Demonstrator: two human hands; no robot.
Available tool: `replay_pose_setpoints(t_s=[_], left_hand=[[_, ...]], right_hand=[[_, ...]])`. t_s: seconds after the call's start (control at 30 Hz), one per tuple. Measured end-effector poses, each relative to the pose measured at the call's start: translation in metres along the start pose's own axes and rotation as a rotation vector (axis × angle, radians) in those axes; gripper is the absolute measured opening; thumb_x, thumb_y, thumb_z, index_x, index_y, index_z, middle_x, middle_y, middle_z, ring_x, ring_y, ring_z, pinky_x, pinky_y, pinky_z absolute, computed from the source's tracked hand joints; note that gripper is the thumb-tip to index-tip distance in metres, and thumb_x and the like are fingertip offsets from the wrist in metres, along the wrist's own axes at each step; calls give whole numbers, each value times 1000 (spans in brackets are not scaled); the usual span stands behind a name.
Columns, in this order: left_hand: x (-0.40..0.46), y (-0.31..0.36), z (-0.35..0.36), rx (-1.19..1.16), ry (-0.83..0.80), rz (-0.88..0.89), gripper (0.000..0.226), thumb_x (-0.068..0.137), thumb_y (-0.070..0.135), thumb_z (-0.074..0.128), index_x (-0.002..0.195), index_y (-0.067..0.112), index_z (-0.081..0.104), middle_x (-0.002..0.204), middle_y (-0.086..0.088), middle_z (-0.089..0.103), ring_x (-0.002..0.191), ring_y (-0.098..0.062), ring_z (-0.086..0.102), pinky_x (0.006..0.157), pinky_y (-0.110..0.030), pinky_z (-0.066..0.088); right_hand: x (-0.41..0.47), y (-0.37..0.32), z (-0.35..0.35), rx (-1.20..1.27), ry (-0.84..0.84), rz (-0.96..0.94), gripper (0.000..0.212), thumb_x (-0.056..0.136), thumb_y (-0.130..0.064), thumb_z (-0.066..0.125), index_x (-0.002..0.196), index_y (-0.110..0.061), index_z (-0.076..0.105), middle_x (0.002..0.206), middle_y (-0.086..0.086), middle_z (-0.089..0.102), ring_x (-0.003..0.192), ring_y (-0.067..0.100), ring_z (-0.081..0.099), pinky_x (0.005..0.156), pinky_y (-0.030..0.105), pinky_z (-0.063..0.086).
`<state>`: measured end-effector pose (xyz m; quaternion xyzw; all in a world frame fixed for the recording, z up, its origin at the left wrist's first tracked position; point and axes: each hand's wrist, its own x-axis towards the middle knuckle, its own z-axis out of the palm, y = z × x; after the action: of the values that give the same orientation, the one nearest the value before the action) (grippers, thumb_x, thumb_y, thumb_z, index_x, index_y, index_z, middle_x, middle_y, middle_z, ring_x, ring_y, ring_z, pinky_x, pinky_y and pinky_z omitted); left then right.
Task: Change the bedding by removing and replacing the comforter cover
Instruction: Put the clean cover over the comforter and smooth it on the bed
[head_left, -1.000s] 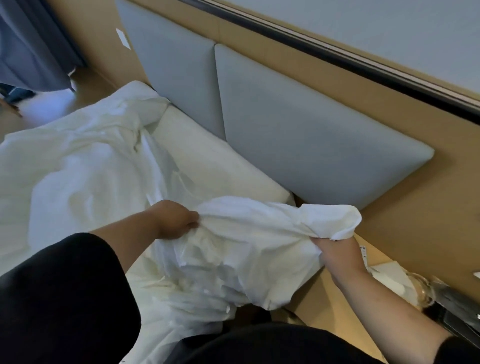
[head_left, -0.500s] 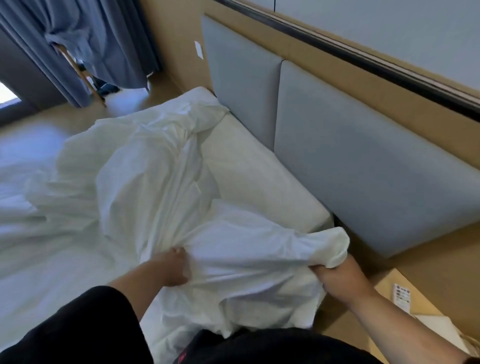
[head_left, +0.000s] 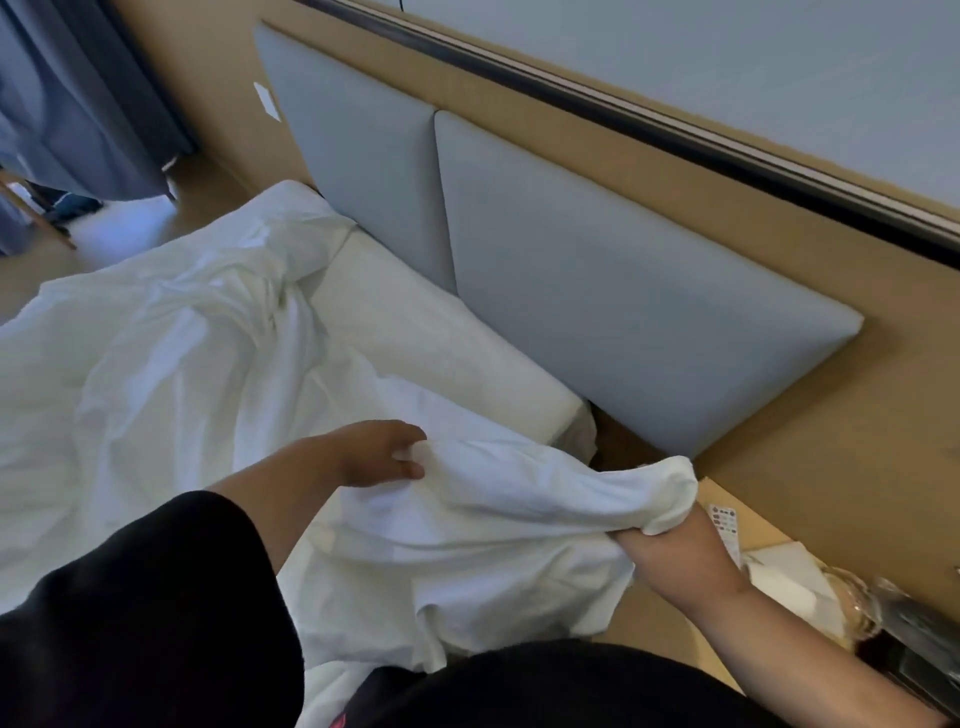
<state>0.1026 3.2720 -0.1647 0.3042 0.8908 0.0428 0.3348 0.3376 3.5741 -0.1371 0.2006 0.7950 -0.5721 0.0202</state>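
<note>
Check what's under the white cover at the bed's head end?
Bare mattress shows beside the cover. The right hand grips its corner; the left hand touches it. Whatever lies beneath the bunched cloth is hidden.

White comforter cover (head_left: 171, 364), grey-blue headboard panels (head_left: 597, 291), black sleeves (head_left: 145, 613).

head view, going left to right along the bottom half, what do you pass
black sleeve → left hand touching the white cover → bunched white cover → right hand holding the cover's corner → remote control on the wooden side table → glass
</note>
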Motion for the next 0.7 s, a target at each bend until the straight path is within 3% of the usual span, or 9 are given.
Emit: replay_pose_setpoints(t_s=[0.03,0.07,0.13,0.27,0.43,0.53,0.6,0.7], left_hand=[[0,0,1,-24,6,-11,19,91,50,59,88,33,52,99,7,58,97,-18,55,84,-33,43],[-1,0,3,-26,21,-31,30,92,49,58,78,28,42,84,5,53,83,-18,52,72,-32,41],[-10,3,4,-32,40,-49,38,95,49,53,74,24,32,71,3,46,67,-15,44,61,-30,36],[-49,10,-3,158,107,53,36,97,51,49,75,29,30,70,6,49,65,-12,47,58,-28,37],[-99,3,-27,204,366,52,32,95,29,61,76,21,37,72,4,49,69,-21,49,60,-32,41],[-113,14,-43,174,512,310,32,83,13,79,68,12,50,72,2,51,69,-21,49,62,-32,42],[-114,27,-38,141,395,453,25,85,16,76,71,14,56,82,4,52,80,-17,51,71,-31,45],[-108,43,-2,59,56,442,20,95,26,60,78,19,53,93,12,48,93,-5,45,83,-21,40]], right_hand=[[0,1,0,-20,4,11,32,88,-11,72,99,-40,62,87,-35,68,86,-26,57,66,-5,39],[1,3,0,-29,14,28,32,89,-12,71,97,-41,61,85,-31,69,84,-26,56,64,-5,39],[6,3,1,-30,53,68,30,88,-13,72,92,-41,61,83,-26,65,81,-23,58,60,-3,40],[18,1,2,-134,68,109,28,89,-17,69,82,-40,57,78,-22,59,77,-1,62,51,6,40],[25,1,9,-95,36,132,21,89,-25,70,91,-44,60,86,-22,63,75,-6,59,55,7,40],[26,1,14,-37,39,143,17,86,-23,74,92,-37,67,87,-14,70,81,2,65,61,17,45],[32,-2,15,-35,81,172,15,87,-23,72,89,-36,64,86,-10,69,82,9,65,60,23,45],[47,-7,17,-60,151,206,13,90,-16,64,85,-28,62,83,0,66,81,21,64,64,31,49]])
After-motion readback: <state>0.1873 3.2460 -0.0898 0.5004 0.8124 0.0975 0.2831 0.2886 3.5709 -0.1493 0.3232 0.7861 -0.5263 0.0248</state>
